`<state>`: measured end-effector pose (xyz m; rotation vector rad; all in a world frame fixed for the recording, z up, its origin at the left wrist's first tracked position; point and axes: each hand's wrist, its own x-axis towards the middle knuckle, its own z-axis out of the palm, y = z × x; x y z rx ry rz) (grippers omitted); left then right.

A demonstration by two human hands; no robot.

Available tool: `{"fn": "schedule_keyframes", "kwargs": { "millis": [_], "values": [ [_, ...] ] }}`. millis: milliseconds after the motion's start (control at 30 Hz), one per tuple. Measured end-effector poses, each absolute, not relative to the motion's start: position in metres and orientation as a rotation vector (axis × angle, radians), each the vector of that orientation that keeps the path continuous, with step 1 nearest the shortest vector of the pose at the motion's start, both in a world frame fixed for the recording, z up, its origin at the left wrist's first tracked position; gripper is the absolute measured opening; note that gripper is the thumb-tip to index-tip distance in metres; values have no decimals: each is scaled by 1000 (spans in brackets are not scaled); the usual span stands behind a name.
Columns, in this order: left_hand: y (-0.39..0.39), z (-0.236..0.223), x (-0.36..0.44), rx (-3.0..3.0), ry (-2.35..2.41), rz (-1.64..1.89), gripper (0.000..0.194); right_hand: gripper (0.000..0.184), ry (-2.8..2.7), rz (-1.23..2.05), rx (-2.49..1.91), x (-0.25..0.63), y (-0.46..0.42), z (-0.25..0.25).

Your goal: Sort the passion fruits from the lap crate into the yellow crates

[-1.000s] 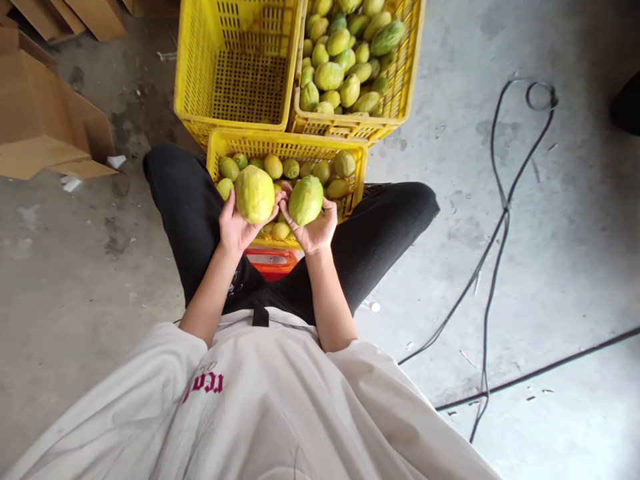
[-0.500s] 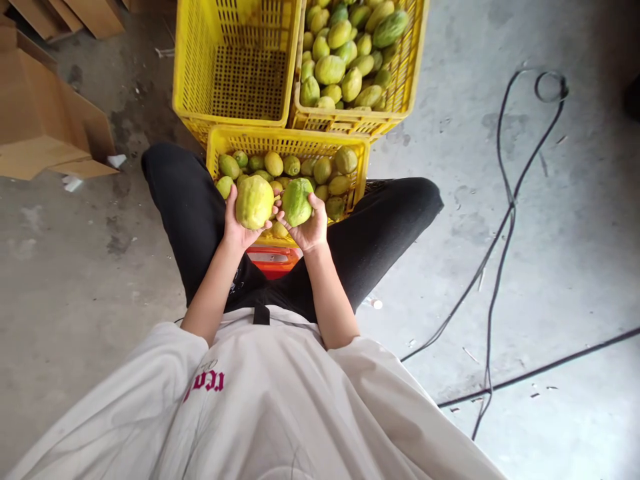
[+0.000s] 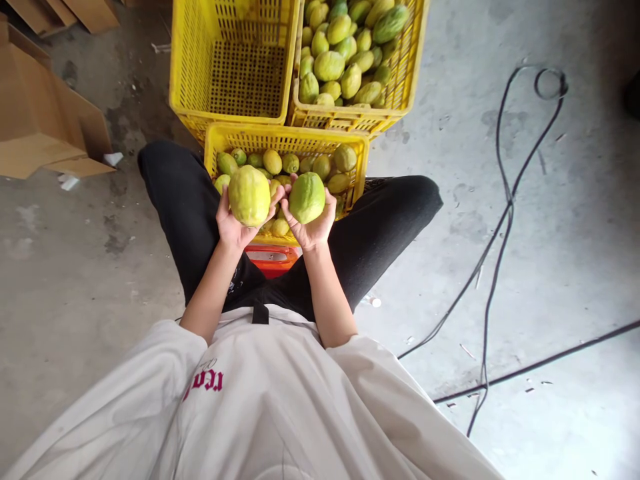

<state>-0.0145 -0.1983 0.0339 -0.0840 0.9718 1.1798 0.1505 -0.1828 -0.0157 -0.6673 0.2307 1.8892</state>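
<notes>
My left hand [image 3: 236, 230] is wrapped around a large yellow papaya [image 3: 249, 196], holding it from below and the side. Beside it, my right hand [image 3: 315, 232] grips a greener papaya [image 3: 307, 198] with faint ridges. Both fruits are held up over the near yellow crate [image 3: 287, 131], between my knees. Several smaller green-yellow papayas [image 3: 273, 162] lie in that crate, partly covered by my hands and the two held fruits. The fingertips of my two hands come close together between the fruits.
Behind stand two more yellow crates: the left crate [image 3: 187, 73] shows its slatted floor, while papayas [image 3: 329, 66] fill the right crate [image 3: 410, 73]. Open cardboard boxes [image 3: 50, 107] sit at the left. A dark cable [image 3: 507, 200] loops across the floor at the right.
The two papayas have moved slightly apart, the yellow one left and the green one right. The green papaya has been turned in my right hand.
</notes>
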Motion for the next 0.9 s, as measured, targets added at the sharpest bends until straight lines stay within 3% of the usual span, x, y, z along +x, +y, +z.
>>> {"fn": "schedule_keyframes", "kwargs": {
  "millis": [200, 433, 800, 900],
  "values": [
    [-198, 35, -14, -111, 996, 1228, 67, 55, 155, 1976, -648, 156, -185, -18],
    [-190, 19, -13, -110, 1017, 1056, 86, 47, 82, 2027, -793, 143, -187, -27],
    [-190, 23, -12, -115, 1121, 1210, 81, 34, 139, 2024, -754, 140, -187, -25],
    [-192, 26, -12, -130, 1095, 1264, 70, 33, 111, 2019, -727, 144, -186, -26]
  ]
}}
